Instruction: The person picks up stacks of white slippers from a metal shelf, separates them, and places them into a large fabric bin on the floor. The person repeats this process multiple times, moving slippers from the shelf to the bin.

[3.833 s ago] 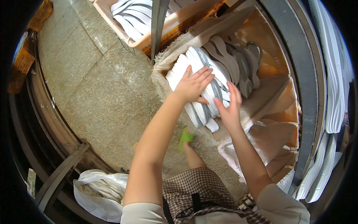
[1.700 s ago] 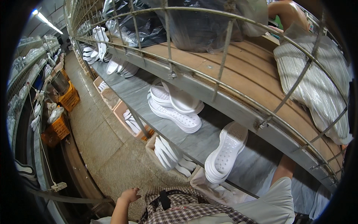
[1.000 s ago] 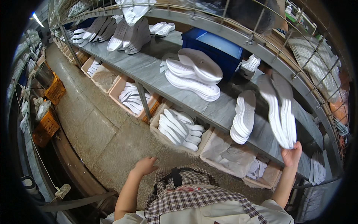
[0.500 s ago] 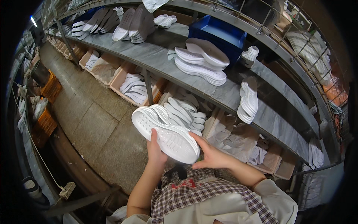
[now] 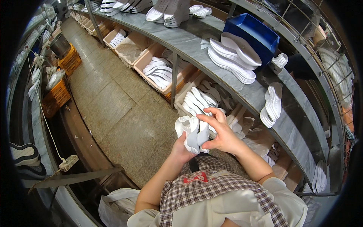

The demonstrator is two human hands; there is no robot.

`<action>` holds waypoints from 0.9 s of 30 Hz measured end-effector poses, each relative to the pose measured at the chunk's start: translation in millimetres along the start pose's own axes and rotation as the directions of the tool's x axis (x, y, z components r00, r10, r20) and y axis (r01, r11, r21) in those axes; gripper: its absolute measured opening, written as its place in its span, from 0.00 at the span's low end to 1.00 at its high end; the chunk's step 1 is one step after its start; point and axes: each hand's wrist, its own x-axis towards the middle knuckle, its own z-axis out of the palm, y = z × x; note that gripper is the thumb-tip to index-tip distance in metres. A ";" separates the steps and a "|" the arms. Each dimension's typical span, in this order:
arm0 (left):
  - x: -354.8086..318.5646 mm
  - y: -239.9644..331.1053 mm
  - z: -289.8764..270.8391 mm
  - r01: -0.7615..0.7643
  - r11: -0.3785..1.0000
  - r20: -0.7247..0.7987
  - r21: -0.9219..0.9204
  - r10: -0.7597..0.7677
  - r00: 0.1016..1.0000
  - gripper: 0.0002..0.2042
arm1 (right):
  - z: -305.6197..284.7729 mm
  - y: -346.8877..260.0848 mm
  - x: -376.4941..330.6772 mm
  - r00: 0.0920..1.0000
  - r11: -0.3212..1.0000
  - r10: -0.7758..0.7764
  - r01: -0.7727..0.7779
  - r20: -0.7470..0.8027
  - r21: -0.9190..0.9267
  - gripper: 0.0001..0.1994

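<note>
In front of my apron I hold a small stack of white shoe soles [image 5: 187, 129], tipped so that one end points up toward me. My left hand [image 5: 182, 150] grips the lower left of the stack, its thumb pressed against the inner face of the nearest sole. My right hand [image 5: 223, 133] curves around a second sole [image 5: 203, 132] on the right side, fingers at its upper edge and thumb lower down. Just beyond them, more white soles [image 5: 194, 99] fill a bin under the bench, partly hidden by my hands.
A grey marble-patterned bench [image 5: 227, 92] curves along the right, bearing stacked soles [image 5: 232, 56] and a blue tray [image 5: 251, 36]. Pink bins [image 5: 140, 68] of soles stand beneath it. Orange crates [image 5: 56, 99] line the aisle's left side, with a power strip [image 5: 69, 163] nearer me.
The held soles have turned from lying broad face up to standing steeply on end. My right hand has shifted from the near end to the right side. The whole view has swung left.
</note>
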 end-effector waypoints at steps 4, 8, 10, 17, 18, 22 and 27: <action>-1.1 -0.3 0.6 -0.037 0.999 -0.057 0.032 0.039 0.998 0.26 | 1.5 -1.3 -3.6 1.000 1.000 -0.004 0.004 0.012 0.002 0.41; -7.4 13.2 16.5 -0.063 0.996 -0.218 0.065 0.076 0.973 0.29 | 4.1 -1.1 -5.6 0.999 0.869 0.023 -0.006 -0.028 0.494 0.41; -14.6 25.1 24.4 -0.080 0.986 -0.197 0.147 0.108 0.974 0.31 | 5.8 0.6 -2.4 0.988 0.572 0.152 -0.055 -0.040 0.818 0.33; -11.6 54.6 42.0 -0.288 0.887 -0.034 0.360 0.321 0.947 0.26 | 17.4 -1.7 6.8 0.900 0.464 0.363 -0.401 0.243 0.790 0.26; -12.0 56.4 43.1 -0.321 0.889 0.032 0.327 0.329 0.944 0.24 | 18.7 -4.0 6.3 0.919 0.533 0.333 -0.368 0.211 0.762 0.26; -12.4 63.6 46.3 -0.354 0.841 0.092 0.408 0.348 0.933 0.24 | 18.3 -12.4 4.8 0.954 0.662 0.253 -0.290 0.158 0.691 0.27; -11.2 67.5 48.5 -0.390 0.814 0.180 0.431 0.346 0.921 0.25 | 15.8 -15.9 2.9 0.979 0.755 0.179 -0.203 0.102 0.624 0.28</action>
